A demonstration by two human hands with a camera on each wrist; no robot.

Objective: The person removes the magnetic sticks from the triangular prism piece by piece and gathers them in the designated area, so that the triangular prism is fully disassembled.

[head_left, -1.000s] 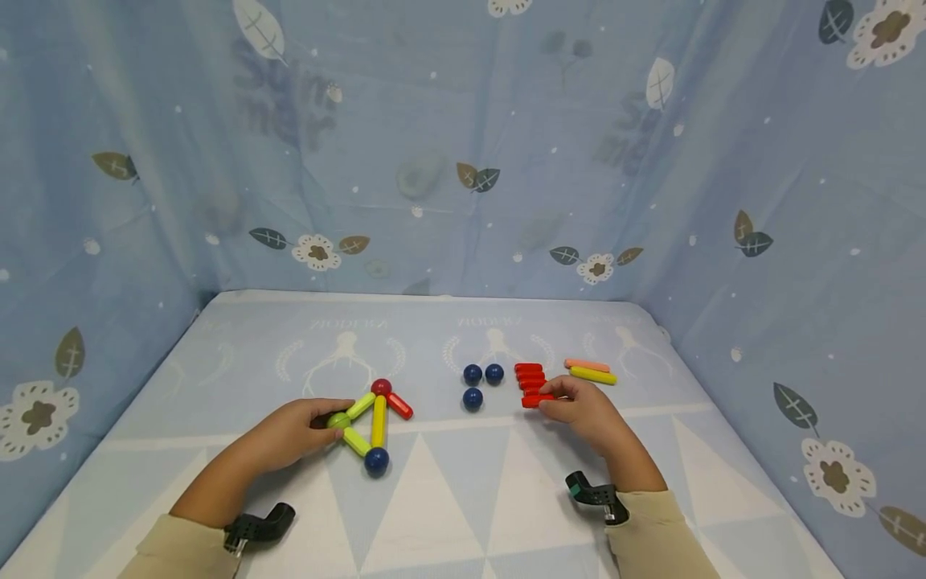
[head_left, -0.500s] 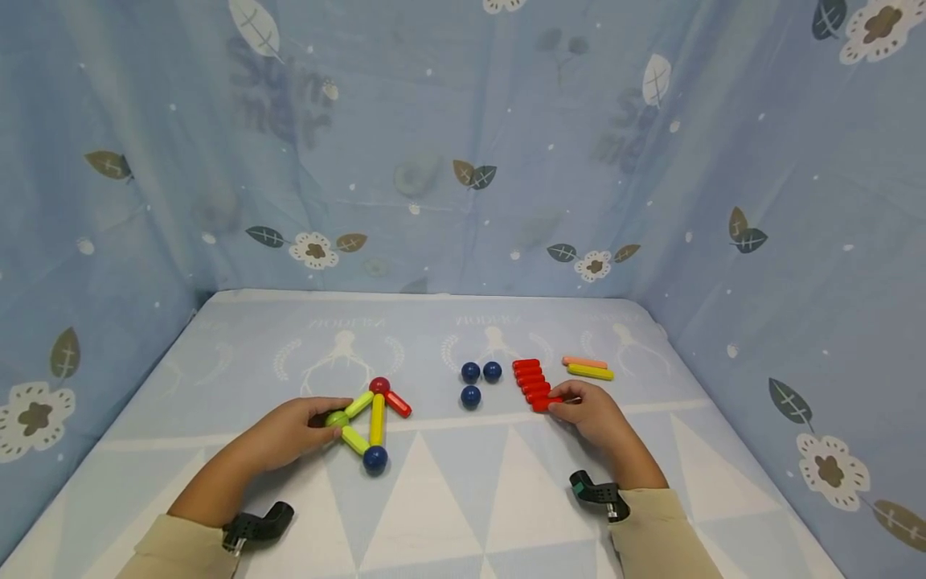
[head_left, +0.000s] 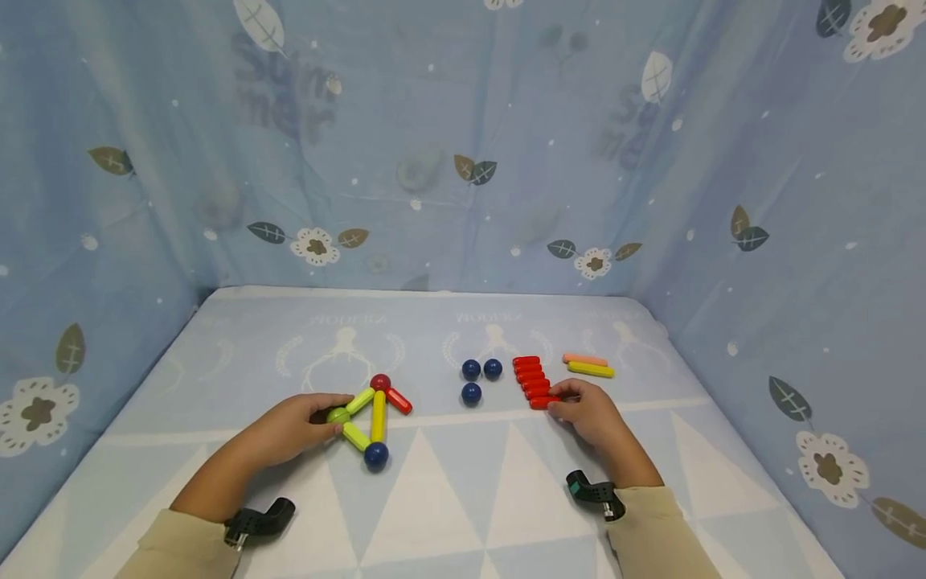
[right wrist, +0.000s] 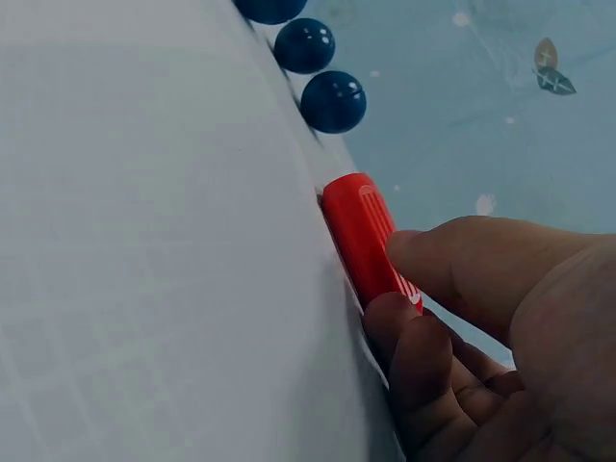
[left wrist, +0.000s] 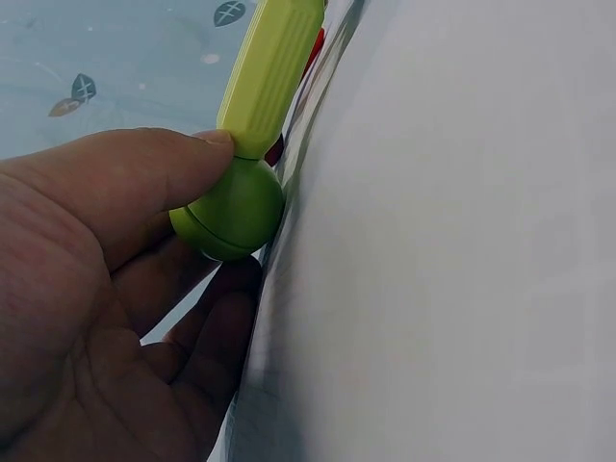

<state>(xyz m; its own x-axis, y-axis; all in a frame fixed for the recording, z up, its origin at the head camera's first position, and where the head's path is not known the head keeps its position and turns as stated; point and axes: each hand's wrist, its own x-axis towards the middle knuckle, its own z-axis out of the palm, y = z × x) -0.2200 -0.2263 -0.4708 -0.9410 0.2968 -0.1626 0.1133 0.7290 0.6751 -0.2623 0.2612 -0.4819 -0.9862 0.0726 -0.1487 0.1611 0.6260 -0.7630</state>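
My left hand [head_left: 292, 430] pinches a green ball [left wrist: 231, 207] between thumb and fingers. From that ball run two lime rods [head_left: 356, 437], one to a red ball [head_left: 380, 383] and one to a dark blue ball [head_left: 376, 457]. A yellow rod [head_left: 379, 416] joins those two, closing a triangle, and a short red rod [head_left: 399, 400] sticks out from the red ball. On the right, my right hand [head_left: 589, 414] pinches the end of the nearest red rod [right wrist: 364, 231] in a stacked-looking row of several red rods [head_left: 530, 372] lying side by side.
Three loose dark blue balls [head_left: 472, 394] lie between the triangle and the red row. Behind the right hand are an orange rod [head_left: 584, 359] and a yellow rod [head_left: 590, 370]. A patterned curtain [head_left: 448, 145] surrounds the cloth-covered table [head_left: 448, 515].
My right hand has shifted the nearest red rod slightly to the right, and the red row now slants toward me. The left hand keeps its hold on the green ball.
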